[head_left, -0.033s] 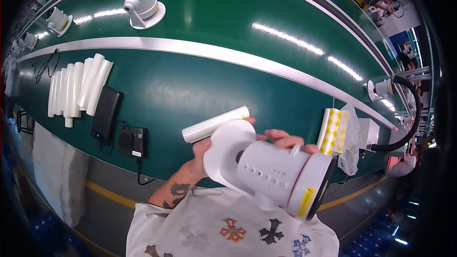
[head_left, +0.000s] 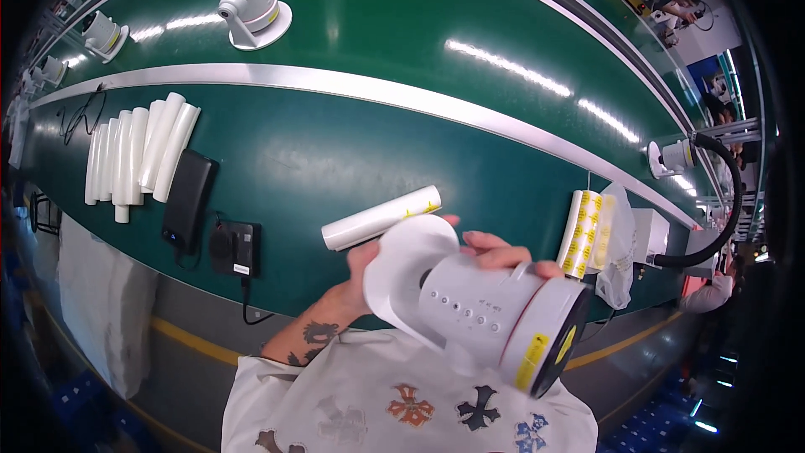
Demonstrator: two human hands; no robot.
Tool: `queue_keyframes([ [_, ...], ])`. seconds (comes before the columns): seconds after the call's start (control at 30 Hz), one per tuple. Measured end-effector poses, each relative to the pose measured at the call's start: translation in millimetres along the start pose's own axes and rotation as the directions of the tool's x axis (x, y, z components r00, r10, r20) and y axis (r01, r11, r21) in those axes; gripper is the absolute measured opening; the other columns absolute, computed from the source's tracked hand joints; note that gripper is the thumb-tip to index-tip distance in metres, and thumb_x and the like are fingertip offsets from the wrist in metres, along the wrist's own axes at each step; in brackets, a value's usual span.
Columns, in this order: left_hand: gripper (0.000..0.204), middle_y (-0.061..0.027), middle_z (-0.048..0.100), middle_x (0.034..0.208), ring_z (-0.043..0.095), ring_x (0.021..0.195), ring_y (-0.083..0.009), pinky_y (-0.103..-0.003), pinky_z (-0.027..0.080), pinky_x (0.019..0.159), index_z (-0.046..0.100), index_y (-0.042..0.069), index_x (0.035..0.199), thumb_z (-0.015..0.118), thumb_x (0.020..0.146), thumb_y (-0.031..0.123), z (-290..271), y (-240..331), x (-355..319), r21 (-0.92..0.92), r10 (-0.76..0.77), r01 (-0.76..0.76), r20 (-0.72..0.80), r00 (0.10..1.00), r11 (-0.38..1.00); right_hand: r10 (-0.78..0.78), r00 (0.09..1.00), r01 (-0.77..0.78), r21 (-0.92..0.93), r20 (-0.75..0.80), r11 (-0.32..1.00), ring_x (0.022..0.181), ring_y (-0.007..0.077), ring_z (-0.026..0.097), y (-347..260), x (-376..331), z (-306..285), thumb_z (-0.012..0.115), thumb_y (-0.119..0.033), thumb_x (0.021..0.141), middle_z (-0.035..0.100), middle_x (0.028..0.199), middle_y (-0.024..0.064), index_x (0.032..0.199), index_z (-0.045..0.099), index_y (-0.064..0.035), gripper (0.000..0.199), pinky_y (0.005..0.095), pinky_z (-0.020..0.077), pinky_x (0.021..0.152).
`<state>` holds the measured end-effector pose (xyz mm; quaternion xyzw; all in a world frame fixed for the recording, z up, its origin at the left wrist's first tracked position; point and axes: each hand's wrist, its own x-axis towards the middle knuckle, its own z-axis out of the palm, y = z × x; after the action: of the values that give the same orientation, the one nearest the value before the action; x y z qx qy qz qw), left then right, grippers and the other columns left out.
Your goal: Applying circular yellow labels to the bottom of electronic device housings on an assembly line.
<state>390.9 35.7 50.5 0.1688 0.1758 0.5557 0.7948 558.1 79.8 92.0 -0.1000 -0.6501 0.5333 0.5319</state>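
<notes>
That white camera unit [head_left: 486, 310] looks like smooth matt plastic, with glossy yellow paper stickers [head_left: 533, 359] on its dark end. The green desk [head_left: 352, 159] is shiny enough to mirror the ceiling lights, split by a brushed metal strip [head_left: 335, 84]. The white rolls [head_left: 138, 155] look like smooth plastic film.

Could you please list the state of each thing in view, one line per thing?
White camera unit: lifted off the table, tilted, gripped by a hand whose side I cannot tell.
White roll: lying flat on the green table.
Row of white rolls: lying side by side.
Black adapter: cable attached.
Camera on the belt: standing upright.
</notes>
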Motion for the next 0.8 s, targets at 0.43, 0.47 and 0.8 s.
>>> queue_keyframes([
  [0.43,0.084,-0.0154,0.045,0.131,0.054,0.107,-0.0204,-0.034,0.055,0.072,0.030,0.011,0.147,0.041,0.084,0.066,-2,33,-5,0.163,-0.150,0.140,0.048,0.988,0.977,0.773,0.556,-0.810,-0.011,0.305,0.586,0.106,0.0340,0.060,-49,16,-61,0.086,-0.019,0.067,0.059,0.114,0.0244,0.131,0.044,-0.0033,0.078,0.0454,0.0509,0.088],
  [0.47,0.084,-0.0140,0.047,0.124,0.056,0.098,-0.0182,-0.032,0.055,0.065,0.030,0.014,0.147,0.044,0.083,0.066,3,38,-9,0.333,-0.149,0.150,-0.030,0.988,0.931,0.757,0.596,-0.751,-0.148,0.268,0.644,0.100,0.0285,0.064,-47,18,-47,0.087,-0.020,0.066,0.063,0.110,0.0217,0.126,0.049,0.0007,0.074,0.0383,0.0537,0.085],
  [0.8,0.064,-0.0154,0.043,0.128,0.048,0.110,-0.0252,-0.035,0.045,0.092,0.034,0.013,0.146,0.057,0.088,0.027,36,53,-4,0.763,-0.068,0.144,-0.131,0.989,0.630,0.904,0.296,-0.223,-0.898,0.309,0.380,0.058,0.0355,0.066,-40,81,-34,0.077,-0.060,0.066,0.061,0.059,0.0201,0.094,0.055,0.0085,0.077,0.0383,0.0525,0.060],
])
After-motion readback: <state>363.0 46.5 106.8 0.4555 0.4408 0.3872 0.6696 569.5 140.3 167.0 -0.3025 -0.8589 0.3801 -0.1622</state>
